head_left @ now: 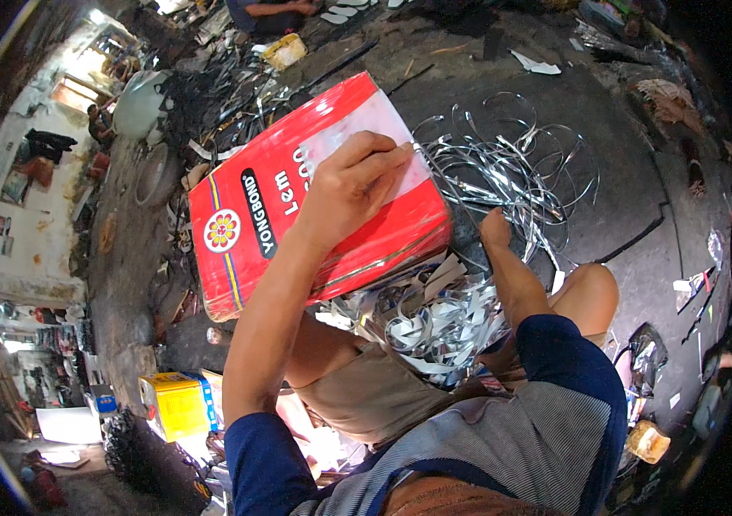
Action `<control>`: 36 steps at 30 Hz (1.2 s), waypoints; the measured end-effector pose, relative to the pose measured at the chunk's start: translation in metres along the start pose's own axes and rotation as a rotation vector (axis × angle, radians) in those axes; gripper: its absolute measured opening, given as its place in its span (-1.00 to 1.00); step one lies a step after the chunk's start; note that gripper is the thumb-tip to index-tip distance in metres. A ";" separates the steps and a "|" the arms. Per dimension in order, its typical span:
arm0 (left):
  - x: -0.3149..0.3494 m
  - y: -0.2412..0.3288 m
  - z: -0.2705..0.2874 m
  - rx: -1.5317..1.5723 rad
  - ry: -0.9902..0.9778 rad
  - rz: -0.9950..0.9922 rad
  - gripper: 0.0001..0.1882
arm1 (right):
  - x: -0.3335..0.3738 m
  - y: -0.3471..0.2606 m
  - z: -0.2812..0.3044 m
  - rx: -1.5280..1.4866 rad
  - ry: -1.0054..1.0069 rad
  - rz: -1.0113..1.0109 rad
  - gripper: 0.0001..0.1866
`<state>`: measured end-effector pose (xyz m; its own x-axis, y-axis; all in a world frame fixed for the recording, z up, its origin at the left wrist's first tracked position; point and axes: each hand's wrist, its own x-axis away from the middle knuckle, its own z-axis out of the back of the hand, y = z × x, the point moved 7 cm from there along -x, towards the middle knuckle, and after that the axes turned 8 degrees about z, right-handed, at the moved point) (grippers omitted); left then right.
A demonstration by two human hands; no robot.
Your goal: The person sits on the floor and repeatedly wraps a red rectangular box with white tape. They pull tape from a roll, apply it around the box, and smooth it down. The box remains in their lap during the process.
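The left hand (349, 182) bends over the right edge of the box (278, 163), the right hand (495, 230) beside strips (516, 176); both grips I cannot tell.

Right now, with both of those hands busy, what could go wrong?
The shiny strips lie in tangled loops beside the right hand, so one might snag. Their thin edges could perhaps nick bare fingers, as neither hand wears a glove. The red box, with the left hand over its top, sits at an angle and might slip if pushed.

Dark littered floor (624, 185); stained white wall (5, 249), left; bright window (73, 95).
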<state>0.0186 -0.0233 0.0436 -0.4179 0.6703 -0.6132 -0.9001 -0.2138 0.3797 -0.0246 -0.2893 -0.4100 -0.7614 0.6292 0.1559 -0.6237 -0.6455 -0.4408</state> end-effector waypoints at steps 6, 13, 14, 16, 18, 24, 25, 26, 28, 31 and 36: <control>0.004 0.011 -0.002 -0.255 0.011 -0.099 -0.66 | 0.012 0.012 -0.023 -0.176 0.011 -0.081 -0.60; -0.040 0.044 -0.022 0.044 0.143 -0.239 -0.62 | -0.078 0.288 0.036 -0.437 0.646 -0.157 -0.63; -0.024 0.034 -0.028 -0.113 0.024 -0.108 -0.60 | -0.081 0.190 -0.035 -0.480 0.453 -0.222 -0.63; 0.006 0.022 -0.005 -0.264 0.056 -0.090 -0.67 | -0.046 0.065 -0.070 -0.417 0.206 -0.213 -0.62; 0.005 0.016 -0.004 -0.215 -0.047 0.091 -0.64 | -0.013 0.039 -0.063 -0.292 0.084 -0.209 -0.60; 0.028 0.033 -0.006 -0.413 0.112 -0.023 -0.55 | 0.118 -0.037 -0.040 0.107 -0.156 0.184 -0.51; 0.037 0.052 -0.008 -0.425 0.148 -0.065 -0.54 | 0.125 -0.029 -0.034 0.113 -0.158 0.111 -0.45; 0.049 0.069 -0.005 -0.362 0.177 -0.021 -0.55 | 0.132 -0.019 -0.031 0.124 -0.166 0.040 -0.38; 0.082 0.108 0.001 -0.231 0.243 0.072 -0.56 | 0.139 -0.026 -0.014 0.081 -0.036 0.336 -0.53; 0.134 0.131 -0.009 0.007 0.227 0.302 -0.62 | 0.167 -0.036 -0.034 0.252 -0.101 0.635 -0.57; 0.188 0.138 -0.037 0.150 0.102 0.528 -0.72 | 0.187 -0.055 -0.076 0.420 -0.161 0.863 -0.55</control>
<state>-0.1891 0.0473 -0.0446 -0.8239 0.4256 -0.3742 -0.5410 -0.3939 0.7431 -0.1198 -0.1031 -0.4241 -0.9819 -0.1797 0.0597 0.1722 -0.9785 -0.1139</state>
